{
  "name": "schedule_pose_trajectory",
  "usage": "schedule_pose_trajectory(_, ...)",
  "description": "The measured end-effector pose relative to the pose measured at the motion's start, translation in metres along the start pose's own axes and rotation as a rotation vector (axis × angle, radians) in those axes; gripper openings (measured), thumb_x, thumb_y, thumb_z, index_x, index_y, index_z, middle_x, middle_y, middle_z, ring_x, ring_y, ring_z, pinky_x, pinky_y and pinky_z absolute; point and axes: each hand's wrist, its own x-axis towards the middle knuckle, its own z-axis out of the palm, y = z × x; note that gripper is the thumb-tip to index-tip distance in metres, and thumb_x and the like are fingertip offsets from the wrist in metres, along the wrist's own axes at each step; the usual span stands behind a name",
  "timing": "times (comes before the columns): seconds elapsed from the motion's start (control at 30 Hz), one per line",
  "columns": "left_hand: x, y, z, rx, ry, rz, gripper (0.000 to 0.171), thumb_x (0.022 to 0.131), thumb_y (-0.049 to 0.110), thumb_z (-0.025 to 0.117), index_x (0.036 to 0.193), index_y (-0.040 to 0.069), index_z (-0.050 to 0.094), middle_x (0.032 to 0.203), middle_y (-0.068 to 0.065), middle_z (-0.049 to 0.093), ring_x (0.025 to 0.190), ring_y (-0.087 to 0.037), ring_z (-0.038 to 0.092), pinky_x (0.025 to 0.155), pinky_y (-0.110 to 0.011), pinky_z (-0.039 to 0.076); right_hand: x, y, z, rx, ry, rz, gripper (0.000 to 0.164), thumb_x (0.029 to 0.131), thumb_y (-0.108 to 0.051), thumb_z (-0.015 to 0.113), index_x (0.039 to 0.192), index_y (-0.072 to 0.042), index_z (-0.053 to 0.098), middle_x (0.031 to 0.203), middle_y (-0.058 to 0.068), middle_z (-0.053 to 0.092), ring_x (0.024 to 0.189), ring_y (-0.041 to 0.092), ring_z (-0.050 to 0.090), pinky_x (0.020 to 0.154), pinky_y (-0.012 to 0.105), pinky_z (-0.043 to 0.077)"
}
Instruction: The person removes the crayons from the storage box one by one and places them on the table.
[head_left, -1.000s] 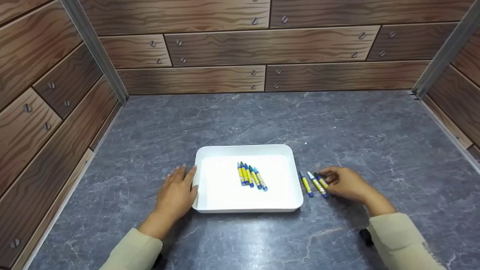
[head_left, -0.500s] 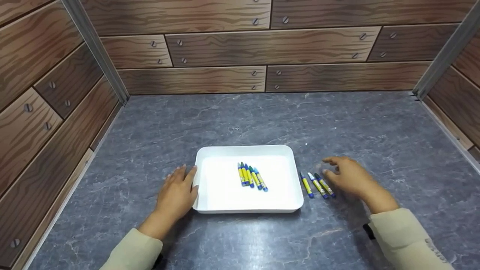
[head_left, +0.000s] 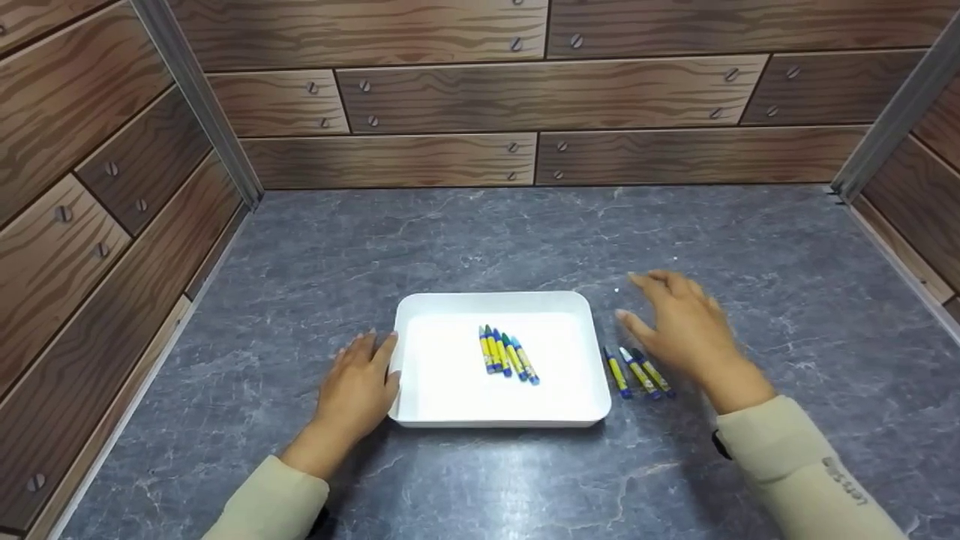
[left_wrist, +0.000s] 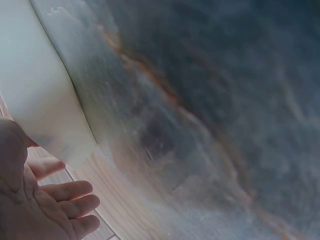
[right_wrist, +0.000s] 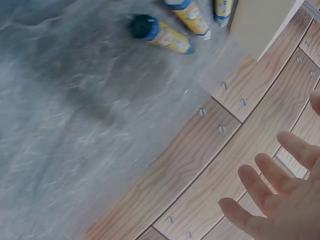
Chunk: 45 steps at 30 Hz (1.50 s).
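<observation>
A white rectangular tray (head_left: pixel 450 401) lies on the grey table, holding a small row of yellow-wrapped crayons (head_left: pixel 508 356) with blue and green ends. My left hand (head_left: pixel 356 390) touches the tray's left side, fingers extended; the left wrist view shows the hand (left_wrist: pixel 55 205) against the pale tray wall (left_wrist: pixel 45 85). Three more crayons (head_left: pixel 636 373) lie side by side just right of the tray. Beyond them my right hand (head_left: pixel 686 330) hovers with fingers spread and nothing in it. In the right wrist view those crayons (right_wrist: pixel 170 37) appear at the top, apart from the hand (right_wrist: pixel 280 195).
Wood-patterned panels (head_left: pixel 450 97) enclose the grey marbled table (head_left: pixel 450 240) at the back and both sides. A tiny white speck (head_left: pixel 616 289) lies behind the tray's right corner.
My right hand has let go of the rightmost crayon, leaving it beside the other two, then lifted away and moved farther back with its fingers spreading. The left hand stays at the tray.
</observation>
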Motion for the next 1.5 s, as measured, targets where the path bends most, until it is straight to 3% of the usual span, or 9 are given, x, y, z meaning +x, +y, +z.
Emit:
schedule_pose_trajectory(0.37, -0.001, -0.001, 0.0, -0.007, 0.03, 0.011, 0.052, 0.089, 0.022, 0.063, 0.137, 0.005, 0.051, 0.135, -0.027, 0.047, 0.128, -0.042, 0.041, 0.107, -0.054, 0.03, 0.013, -0.028, 0.015, -0.031, 0.011, -0.049, 0.061, 0.092, -0.04, 0.06, 0.144, -0.013, 0.043, 0.142, 0.025, 0.036, 0.127, 0.049, 0.033, 0.1, 0.068, 0.024)
schedule_pose_trajectory(0.73, -0.001, 0.0, 0.0, 0.006, 0.002, -0.001, 0.053, 0.09, 0.023, 0.061, 0.139, 0.006, 0.049, 0.137, -0.027, 0.045, 0.129, -0.042, 0.04, 0.107, -0.054, 0.029, 0.023, -0.054, 0.035, -0.058, -0.028, -0.096, 0.063, 0.091, -0.043, 0.061, 0.143, -0.013, 0.044, 0.141, 0.022, 0.04, 0.128, 0.045, 0.035, 0.1, 0.063, 0.029)
schedule_pose_trajectory(1.2, 0.0, -0.002, 0.002, -0.006, 0.015, 0.008, 0.053, 0.09, 0.022, 0.062, 0.138, 0.005, 0.049, 0.136, -0.027, 0.046, 0.128, -0.043, 0.041, 0.106, -0.055, 0.029, 0.021, -0.072, 0.059, -0.059, -0.041, -0.183, 0.063, 0.089, -0.042, 0.064, 0.141, -0.011, 0.047, 0.134, 0.021, 0.048, 0.121, 0.043, 0.046, 0.096, 0.059, 0.037)
schedule_pose_trajectory(1.5, 0.0, -0.001, 0.002, 0.005, 0.022, 0.008, 0.053, 0.09, 0.022, 0.062, 0.138, 0.005, 0.05, 0.135, -0.027, 0.047, 0.127, -0.042, 0.041, 0.106, -0.054, 0.03, 0.021, -0.08, 0.07, 0.023, -0.166, -0.137, 0.059, 0.089, -0.038, 0.065, 0.138, -0.009, 0.049, 0.122, 0.02, 0.054, 0.109, 0.038, 0.055, 0.09, 0.054, 0.045)
